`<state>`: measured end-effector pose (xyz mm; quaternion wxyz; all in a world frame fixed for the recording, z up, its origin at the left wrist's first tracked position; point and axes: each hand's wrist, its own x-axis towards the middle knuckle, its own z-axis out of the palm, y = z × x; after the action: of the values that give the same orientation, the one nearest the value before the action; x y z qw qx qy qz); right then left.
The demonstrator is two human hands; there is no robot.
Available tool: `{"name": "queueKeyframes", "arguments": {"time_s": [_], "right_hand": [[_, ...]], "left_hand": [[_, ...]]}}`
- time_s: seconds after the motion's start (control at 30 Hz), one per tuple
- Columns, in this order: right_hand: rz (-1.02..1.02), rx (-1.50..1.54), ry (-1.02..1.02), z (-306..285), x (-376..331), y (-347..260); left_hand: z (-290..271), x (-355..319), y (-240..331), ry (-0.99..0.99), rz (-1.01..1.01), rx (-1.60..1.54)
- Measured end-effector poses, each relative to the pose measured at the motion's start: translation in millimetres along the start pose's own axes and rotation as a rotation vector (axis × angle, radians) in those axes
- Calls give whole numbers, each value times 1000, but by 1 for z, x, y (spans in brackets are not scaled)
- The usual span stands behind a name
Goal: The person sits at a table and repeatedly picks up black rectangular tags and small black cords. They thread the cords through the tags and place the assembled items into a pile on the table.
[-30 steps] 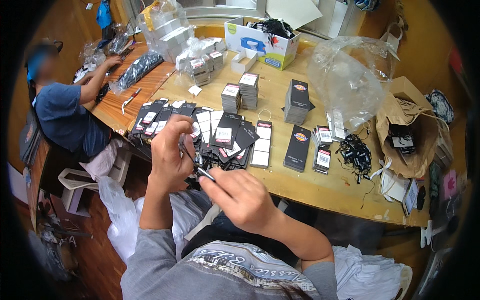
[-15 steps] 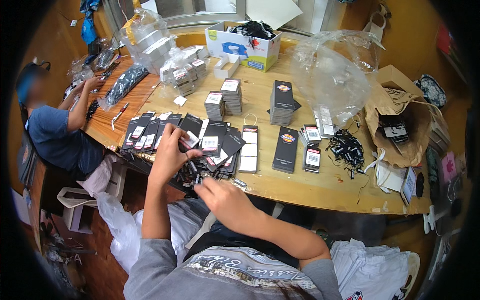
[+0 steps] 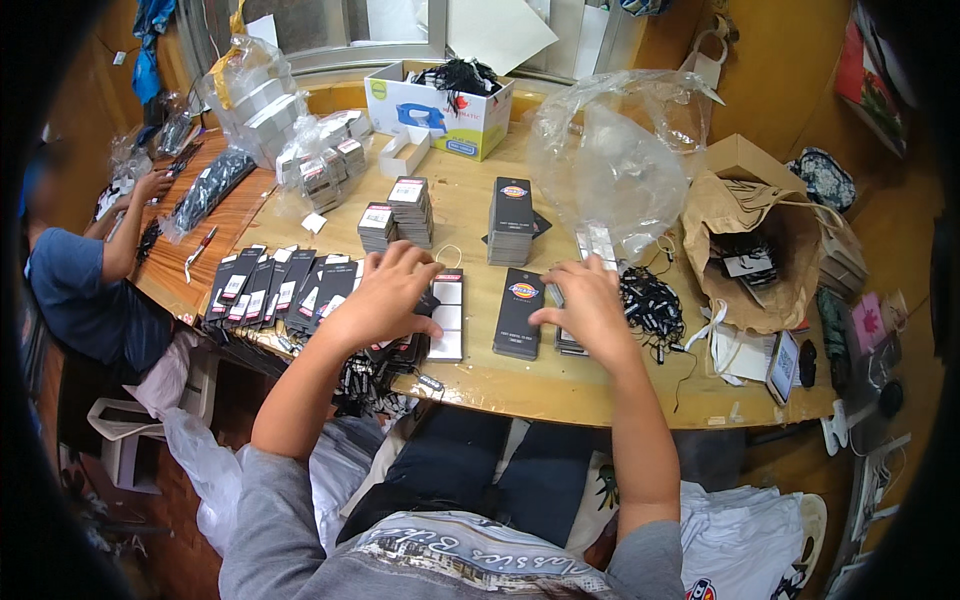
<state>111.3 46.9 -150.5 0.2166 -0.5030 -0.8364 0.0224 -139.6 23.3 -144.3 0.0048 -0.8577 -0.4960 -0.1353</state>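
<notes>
My left hand (image 3: 388, 300) is spread, fingers curved and thumb apart, over the pile of black hang tags (image 3: 262, 285). Its thumb tip lies by a black tag with white stickers (image 3: 447, 340) and a cord loop at the top. My right hand (image 3: 588, 308) has thumb and fingers apart over small stacks of label cards (image 3: 570, 345), mostly hidden beneath it; whether it touches them I cannot tell. Its thumb is beside a low stack of black hang tags (image 3: 518, 320). Neither hand visibly holds anything. Behind stands a taller black tag stack (image 3: 512, 220).
Black strings (image 3: 652, 308) lie tangled at the right, before an open paper bag (image 3: 765, 290). Label stacks (image 3: 408, 210), a clear plastic bag (image 3: 620, 150) and a carton (image 3: 440, 110) stand farther back. Another person (image 3: 95, 270) works at the left.
My hands have parted: the right moved rightward to the label cards, the left opened and came over the tag pile. The small labelled piece in my left hand is gone from view. The view shifted.
</notes>
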Motion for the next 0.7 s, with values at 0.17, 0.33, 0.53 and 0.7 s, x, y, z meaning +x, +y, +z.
{"name": "queueKeyframes", "arguments": {"time_s": [0.17, 0.33, 0.53, 0.7], "right_hand": [[32, -252, -305, 17, 35, -12], [70, -273, -396, 22, 44, -11], [134, -18, -79, 22, 39, -11], [212, 820, -11, -8, 35, 8]], "left_hand": [[36, 33, -16, -217, -53, 90], [34, 30, -7, -76, -18, 70], [25, 26, 18, 143, -51, -162], [12, 34, 29, 322, -330, -1015]]}}
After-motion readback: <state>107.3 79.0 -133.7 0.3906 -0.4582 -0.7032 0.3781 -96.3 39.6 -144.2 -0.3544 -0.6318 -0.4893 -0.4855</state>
